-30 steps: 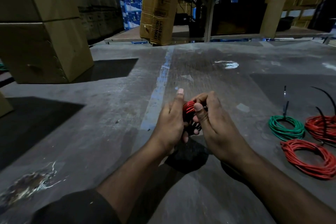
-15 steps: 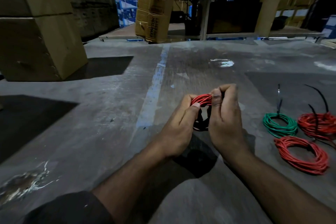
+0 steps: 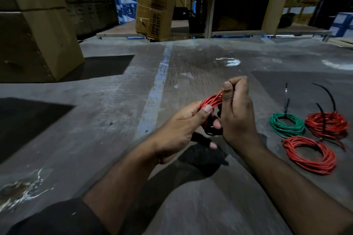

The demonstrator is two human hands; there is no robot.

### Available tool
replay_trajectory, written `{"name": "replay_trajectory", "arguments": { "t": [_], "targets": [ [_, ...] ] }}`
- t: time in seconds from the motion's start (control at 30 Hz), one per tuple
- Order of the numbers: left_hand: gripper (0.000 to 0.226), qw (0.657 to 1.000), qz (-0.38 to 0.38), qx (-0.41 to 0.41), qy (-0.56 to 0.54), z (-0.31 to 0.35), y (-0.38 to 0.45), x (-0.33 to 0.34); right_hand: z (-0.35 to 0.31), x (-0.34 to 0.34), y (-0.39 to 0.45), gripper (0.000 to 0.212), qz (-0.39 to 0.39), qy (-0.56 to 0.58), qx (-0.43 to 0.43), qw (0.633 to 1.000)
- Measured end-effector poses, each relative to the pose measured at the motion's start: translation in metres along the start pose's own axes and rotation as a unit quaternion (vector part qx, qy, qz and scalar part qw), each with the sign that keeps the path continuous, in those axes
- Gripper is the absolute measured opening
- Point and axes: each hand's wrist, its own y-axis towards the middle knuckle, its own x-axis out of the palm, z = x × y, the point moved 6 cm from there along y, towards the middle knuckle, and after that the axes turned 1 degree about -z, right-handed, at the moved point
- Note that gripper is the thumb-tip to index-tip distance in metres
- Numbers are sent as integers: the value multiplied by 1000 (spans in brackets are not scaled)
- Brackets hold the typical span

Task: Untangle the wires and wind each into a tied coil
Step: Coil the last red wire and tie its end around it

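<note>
Both hands, left (image 3: 179, 129) and right (image 3: 236, 118), are pinching a red coil (image 3: 212, 101). Any loosening grip is risking loops springing apart.

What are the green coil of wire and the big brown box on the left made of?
The green coil of wire looks like plastic-sheathed wire: smooth, slightly glossy, bending in even loops; its core is hidden. The big brown box appears to be matte cardboard, with dull tan faces and a stapled corner seam.

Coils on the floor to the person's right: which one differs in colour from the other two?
The green coil, the one nearest the hands. The other two, the farther red coil and the nearer red coil, are both red.
</note>
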Motion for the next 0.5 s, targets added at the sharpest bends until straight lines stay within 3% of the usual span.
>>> {"name": "replay_trajectory", "arguments": {
  "t": [0.13,0.23,0.3,0.37,0.43,0.5],
  "targets": [
    [20,994,-14,-19,-106,-4,1,6,-1,-1,2,17,3,19,16,1000],
    [19,955,-78,-46,-281,-5,1,8,-9,-2,1,16,-2,40,11,999],
    [20,940,-119,-50,-315,-2,-2,12,-13,-3,1,16,-6,49,6,999],
    [19,962,-91,-32,-256,0,-1,14,-10,-4,3,16,2,59,17,998],
    [20,991,-15,18,-132,2,2,13,-5,-4,6,18,15,63,38,997],
    [28,995,53,84,1,6,5,10,-5,-4,8,18,15,79,52,995]
  ]
}}
